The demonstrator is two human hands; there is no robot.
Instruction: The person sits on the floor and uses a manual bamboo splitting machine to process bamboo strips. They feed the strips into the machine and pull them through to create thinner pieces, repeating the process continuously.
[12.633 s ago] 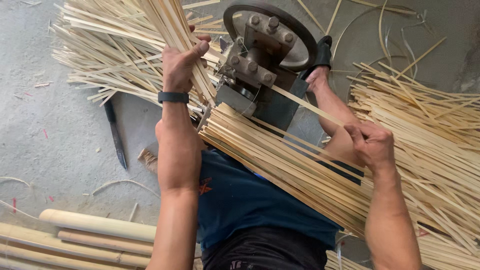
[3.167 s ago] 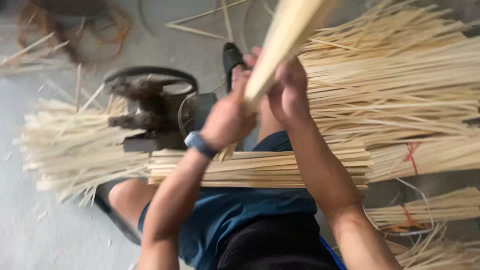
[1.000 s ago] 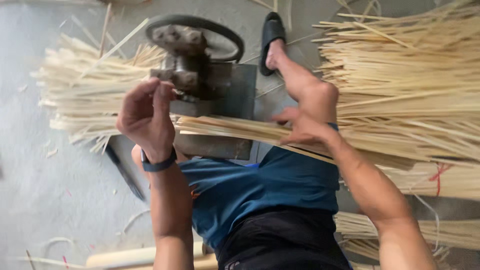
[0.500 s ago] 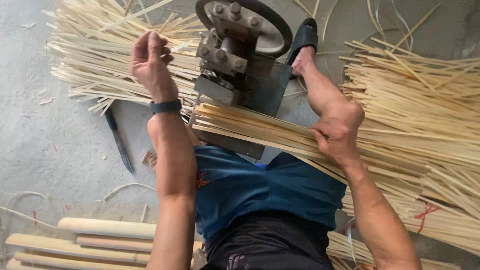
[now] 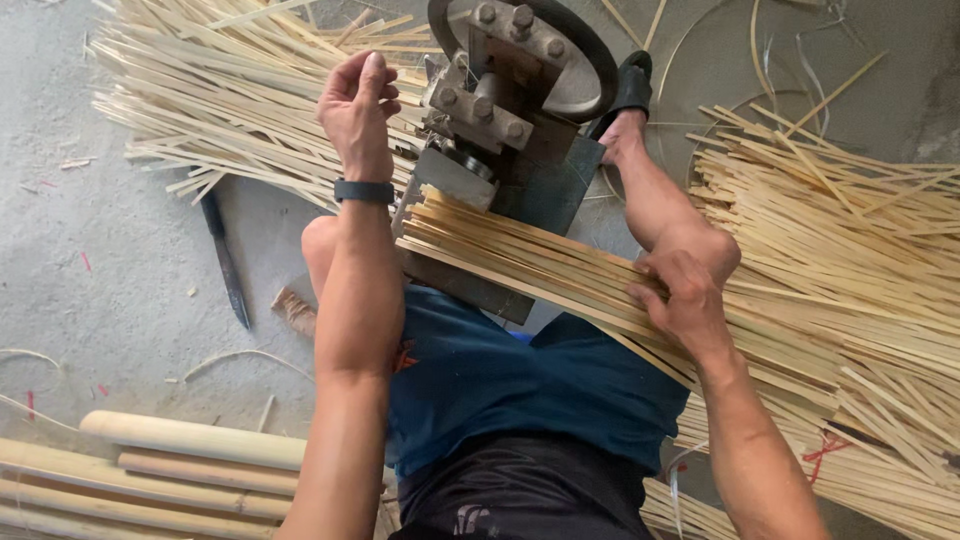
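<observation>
I sit on the ground behind a grey metal splitting machine (image 5: 510, 110) with a black wheel. A bundle of pale bamboo strips (image 5: 540, 265) lies across my lap, its ends against the machine. My right hand (image 5: 685, 295) rests on top of that bundle, fingers curled over the strips. My left hand (image 5: 358, 105) is raised beside the machine's left side, fingers apart and holding nothing, a black band on its wrist. Behind it lies a heap of split strips (image 5: 230, 95).
A large pile of bamboo strips (image 5: 850, 260) fills the right side. Thick bamboo poles (image 5: 150, 470) lie at the lower left. A dark knife (image 5: 225, 260) lies on the concrete floor. My foot in a black sandal (image 5: 628, 95) rests beside the machine.
Over the last second the view swung down and left. My left hand stayed raised and empty by the machine; my right hand slid back along the lap bundle.
</observation>
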